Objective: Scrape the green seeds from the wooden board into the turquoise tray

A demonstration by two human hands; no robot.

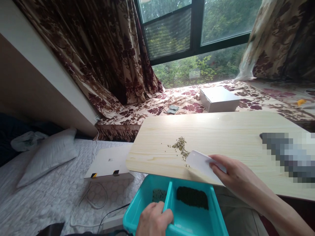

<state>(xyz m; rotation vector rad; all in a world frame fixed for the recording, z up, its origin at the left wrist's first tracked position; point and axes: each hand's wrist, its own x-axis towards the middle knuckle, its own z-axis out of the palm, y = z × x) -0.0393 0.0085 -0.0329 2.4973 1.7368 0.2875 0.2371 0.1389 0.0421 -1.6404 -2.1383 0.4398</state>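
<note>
My right hand [233, 172] pinches a thin white sheet like a card [198, 161], held slanted over the tabletop's front edge. Its far edge touches a loose patch of small greenish-brown seeds or beans [180, 144] on the pale wooden table [226, 131]. Below that edge stands a teal bin [218, 211] split in two by a divider. My left hand [154, 219] is closed around the divider, fingers curled over its top. A dark green mass of small grains [192, 197] lies in the right compartment. In the left compartment, partly hidden by my left hand, is a thinner scatter [159, 195].
A blurred-out dark object [287, 155] lies at the table's right. Behind, a white box [219, 98] and a small folded cloth or paper [173, 109] rest on the flowered window ledge. On the bed at left are another white box [108, 160], cables [98, 206] and a pillow [49, 157].
</note>
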